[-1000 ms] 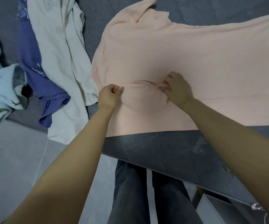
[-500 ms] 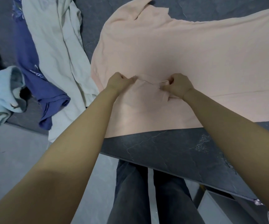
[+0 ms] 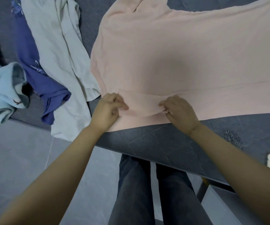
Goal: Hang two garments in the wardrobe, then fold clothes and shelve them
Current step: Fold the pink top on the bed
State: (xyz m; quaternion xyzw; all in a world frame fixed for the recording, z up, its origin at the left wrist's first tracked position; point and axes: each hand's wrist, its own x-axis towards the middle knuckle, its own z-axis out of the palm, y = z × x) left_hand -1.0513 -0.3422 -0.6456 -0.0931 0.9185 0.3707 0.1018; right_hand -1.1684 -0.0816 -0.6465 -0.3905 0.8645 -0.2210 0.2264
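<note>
Both hands have drawn back toward the table's near edge, pulling a small flap of the pink garment (image 3: pixel 187 59) with them, likely straightening it before a fold. The left hand (image 3: pixel 109 109) and right hand (image 3: pixel 178 111) each pinch the fabric. The garment lies spread on a dark stone-look table (image 3: pixel 163 143), other clothes heaped at left, grey floor (image 3: pixel 17 159) below.

Dark grey stone-look table (image 3: pixel 155 143) w/ pale veins, edge running diagonally. Floor (image 3: pixel 25 159) below is light grey tile, thin grout line. Grey cabinet (image 3: pixel 228 207) at lower right, under table.
</note>
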